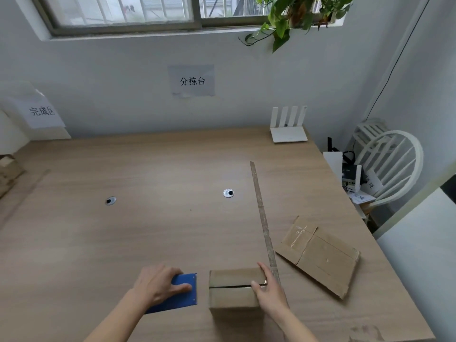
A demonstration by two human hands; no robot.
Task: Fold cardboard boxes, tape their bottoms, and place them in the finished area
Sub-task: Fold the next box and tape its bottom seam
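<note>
Left hand (159, 283) curled over blue tape dispenser (181, 293), gripping it on the wooden table (148, 230). Right hand (267, 288) pinching the right edge of the folded cardboard box (233, 288), thumb at the flap seam; contents hidden. Strip of tape (262, 218) stretched up from beside the right hand. Flattened cardboard box (320, 255) lying near, to the right. Router (288, 130) at the far edge, signs (192, 80) on the wall, plant (291, 18) at the window.
</note>
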